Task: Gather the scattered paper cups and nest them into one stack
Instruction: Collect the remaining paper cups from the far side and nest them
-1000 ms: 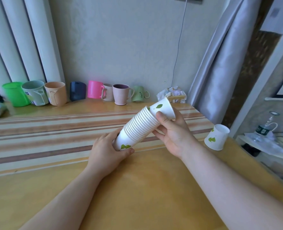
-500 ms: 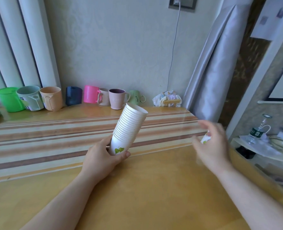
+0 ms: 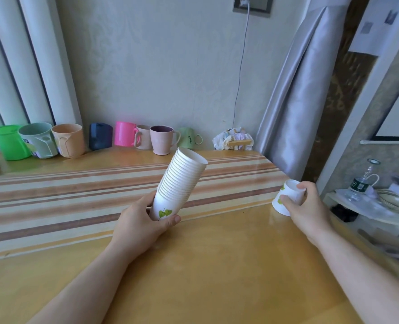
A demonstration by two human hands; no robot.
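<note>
A stack of several nested white paper cups with a green leaf print leans up and to the right above the table's middle. My left hand grips its base. At the table's right edge a single white paper cup with a green leaf print stands upside down. My right hand is wrapped around it, thumb on the near side and fingers over the top. Whether this cup still touches the table is unclear.
A row of coloured plastic mugs lines the far edge of the wooden table against the wall. A crumpled bag lies at the back right beside a grey curtain. Right of the table is a low shelf with a bottle and bowls.
My right hand let go of the stack's top, swung right and closed on the single upside-down cup. My left hand tipped the stack more upright.
</note>
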